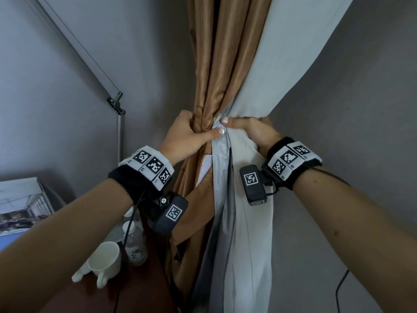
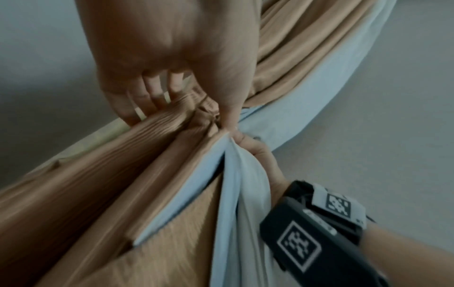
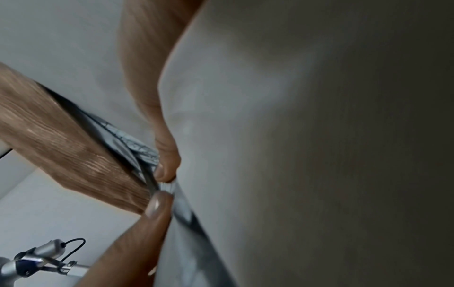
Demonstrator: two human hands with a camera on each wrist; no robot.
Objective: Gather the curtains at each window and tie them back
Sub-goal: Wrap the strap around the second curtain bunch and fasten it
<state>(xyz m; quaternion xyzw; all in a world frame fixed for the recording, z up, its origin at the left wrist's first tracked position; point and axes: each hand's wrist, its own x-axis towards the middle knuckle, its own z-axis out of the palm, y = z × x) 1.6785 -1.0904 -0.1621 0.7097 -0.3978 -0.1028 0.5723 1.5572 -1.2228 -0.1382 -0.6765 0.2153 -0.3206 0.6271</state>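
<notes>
A brown ribbed curtain (image 1: 216, 64) with a pale grey lining (image 1: 277, 53) hangs in front of me, drawn in to a narrow waist. My left hand (image 1: 191, 132) grips the brown folds from the left, fingers curled behind and thumb across the front. My right hand (image 1: 250, 127) grips the grey lining from the right, and the two thumbs nearly touch. The left wrist view shows the left hand (image 2: 172, 68) bunching the brown folds (image 2: 123, 174) beside the grey lining (image 2: 245, 194). In the right wrist view the right thumb (image 3: 167, 161) pinches the lining's edge (image 3: 221, 136). No tie-back shows.
A metal lamp arm (image 1: 117, 105) stands at the left. Below my left forearm a white cup (image 1: 105, 258) and a plastic bottle (image 1: 134, 242) sit on a brown table (image 1: 135, 290). A framed picture (image 1: 22, 206) leans far left. A black cable (image 1: 340, 288) hangs low right.
</notes>
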